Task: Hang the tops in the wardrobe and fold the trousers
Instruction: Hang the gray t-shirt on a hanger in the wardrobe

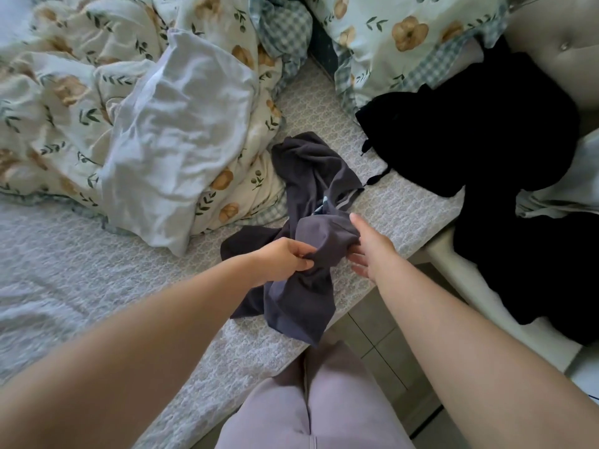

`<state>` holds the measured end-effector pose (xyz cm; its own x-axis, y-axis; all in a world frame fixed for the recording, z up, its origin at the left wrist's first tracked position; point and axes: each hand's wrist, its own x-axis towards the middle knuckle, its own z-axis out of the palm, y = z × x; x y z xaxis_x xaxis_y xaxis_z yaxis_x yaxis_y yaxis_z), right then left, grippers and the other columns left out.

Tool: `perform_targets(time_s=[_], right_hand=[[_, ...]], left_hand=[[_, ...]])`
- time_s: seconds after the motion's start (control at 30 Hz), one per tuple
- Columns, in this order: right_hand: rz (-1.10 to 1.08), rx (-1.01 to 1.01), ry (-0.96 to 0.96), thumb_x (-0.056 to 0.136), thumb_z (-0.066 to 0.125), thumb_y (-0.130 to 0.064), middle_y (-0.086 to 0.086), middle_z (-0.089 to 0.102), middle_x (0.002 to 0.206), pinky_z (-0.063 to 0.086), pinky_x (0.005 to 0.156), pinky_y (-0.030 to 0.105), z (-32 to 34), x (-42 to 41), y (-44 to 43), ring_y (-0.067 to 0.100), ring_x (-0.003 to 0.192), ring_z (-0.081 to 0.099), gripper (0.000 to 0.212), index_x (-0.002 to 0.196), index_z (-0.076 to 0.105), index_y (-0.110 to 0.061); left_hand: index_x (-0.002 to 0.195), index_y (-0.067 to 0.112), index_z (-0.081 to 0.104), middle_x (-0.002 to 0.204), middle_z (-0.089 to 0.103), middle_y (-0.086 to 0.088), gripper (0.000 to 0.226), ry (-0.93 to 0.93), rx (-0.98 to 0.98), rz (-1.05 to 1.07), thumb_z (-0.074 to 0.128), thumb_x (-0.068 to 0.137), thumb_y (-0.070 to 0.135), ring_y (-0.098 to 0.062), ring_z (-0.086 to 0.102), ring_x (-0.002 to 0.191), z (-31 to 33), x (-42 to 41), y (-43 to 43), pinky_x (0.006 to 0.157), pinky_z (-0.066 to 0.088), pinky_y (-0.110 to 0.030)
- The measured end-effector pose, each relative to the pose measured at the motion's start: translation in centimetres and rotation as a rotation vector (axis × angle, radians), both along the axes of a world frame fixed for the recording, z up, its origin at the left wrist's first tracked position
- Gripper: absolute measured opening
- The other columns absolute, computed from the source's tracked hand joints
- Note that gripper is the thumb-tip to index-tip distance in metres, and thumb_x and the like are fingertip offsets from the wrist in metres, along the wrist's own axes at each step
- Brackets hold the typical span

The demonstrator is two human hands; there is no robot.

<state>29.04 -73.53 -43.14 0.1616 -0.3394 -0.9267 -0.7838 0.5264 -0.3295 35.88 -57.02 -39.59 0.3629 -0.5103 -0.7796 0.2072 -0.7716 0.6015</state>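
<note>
A crumpled dark grey garment (308, 189) lies at the near corner of the bed (81, 254), one end hanging over the edge. My left hand (285, 259) pinches a fold of it near the middle. My right hand (366, 244) grips the bunched cloth from the right, thumb on top and fingers underneath. A white garment (175, 140) lies spread over the floral duvet to the left. A heap of black clothes (479, 131) sits at the right, spilling onto a padded bench.
A floral duvet (58, 102) is bunched across the back left of the bed, with floral pillows (405, 37) behind. A cream padded bench (453, 270) stands at the right. Tiled floor (382, 345) shows between bed and bench. My legs in lilac trousers (308, 406) are below.
</note>
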Motion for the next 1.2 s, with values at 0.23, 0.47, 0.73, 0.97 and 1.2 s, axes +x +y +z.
perform_targets(time_s=[0.23,0.47,0.73,0.97,1.2], right_hand=[[0.152,-0.184,0.048,0.077,0.073,-0.015,0.019,0.061,0.120,0.052,0.086,0.034,-0.7,2.2,1.0,0.029,0.103,0.061,0.053,0.126,0.054,-0.005],[0.474,-0.516,-0.211,0.087,0.064,-0.016,0.004,0.066,0.117,0.042,0.087,0.023,2.3,0.0,2.5,0.022,0.111,0.058,0.029,0.116,0.066,-0.015],[0.689,-0.543,-0.456,0.085,0.067,-0.014,0.004,0.069,0.104,0.045,0.085,0.023,3.4,-2.4,5.4,0.014,0.094,0.061,0.020,0.103,0.072,-0.008],[0.685,-0.347,-0.462,0.084,0.065,-0.007,-0.007,0.062,0.078,0.044,0.078,0.020,1.8,-4.4,5.1,0.009,0.081,0.057,0.011,0.092,0.072,-0.009],[-0.083,0.089,-0.170,0.094,0.052,-0.038,0.005,0.063,0.094,0.046,0.063,0.028,1.1,-4.1,3.4,0.018,0.078,0.061,0.026,0.105,0.057,-0.015]], left_hand=[[0.104,0.009,0.069,0.086,0.063,0.003,0.016,-0.004,-0.023,-0.256,0.058,0.092,0.009,-0.009,0.054,0.084,0.9,-0.6,0.3,0.082,0.043,-0.019],[0.102,0.013,0.067,0.095,0.066,-0.002,0.047,-0.420,0.285,-0.102,0.054,0.088,0.056,-0.021,0.061,0.092,1.2,1.5,-0.4,0.072,0.045,-0.028],[0.119,0.011,0.062,0.114,0.062,-0.002,0.060,-0.123,0.121,0.352,0.063,0.081,0.057,-0.020,0.058,0.104,0.0,2.2,-1.6,0.091,0.046,-0.031],[0.102,0.019,0.068,0.090,0.065,-0.003,0.015,0.043,0.098,0.366,0.067,0.088,0.016,-0.018,0.060,0.083,-0.2,0.6,-1.9,0.088,0.052,-0.039],[0.088,0.025,0.067,0.087,0.064,0.002,0.016,0.249,0.038,0.205,0.061,0.091,0.011,-0.012,0.057,0.080,0.4,1.0,0.4,0.085,0.047,-0.029]])
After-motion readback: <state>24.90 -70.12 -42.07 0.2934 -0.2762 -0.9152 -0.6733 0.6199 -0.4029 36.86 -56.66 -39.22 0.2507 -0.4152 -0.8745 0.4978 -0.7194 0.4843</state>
